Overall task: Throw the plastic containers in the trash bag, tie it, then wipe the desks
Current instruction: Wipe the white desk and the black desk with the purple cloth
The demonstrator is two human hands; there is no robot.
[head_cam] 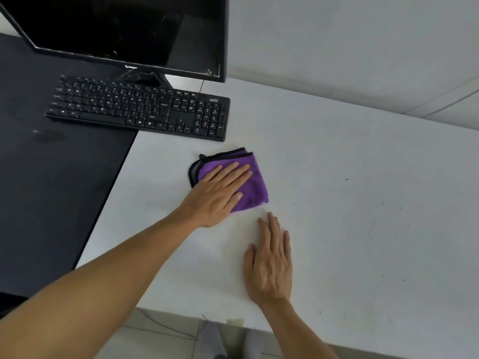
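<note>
A folded purple cloth (252, 185) with a black edge lies on the white desk (363, 203). My left hand (217, 195) lies flat on top of the cloth, fingers stretched out and pressing it to the desk. My right hand (270, 265) rests flat on the bare desk just below and to the right of the cloth, fingers apart, holding nothing. No plastic containers or trash bag are in view.
A black keyboard (140, 110) straddles the seam between the white desk and a black desk (51, 177) on the left. A black monitor (124, 29) stands behind it. The white desk's near edge runs along the bottom, with tiled floor and feet below.
</note>
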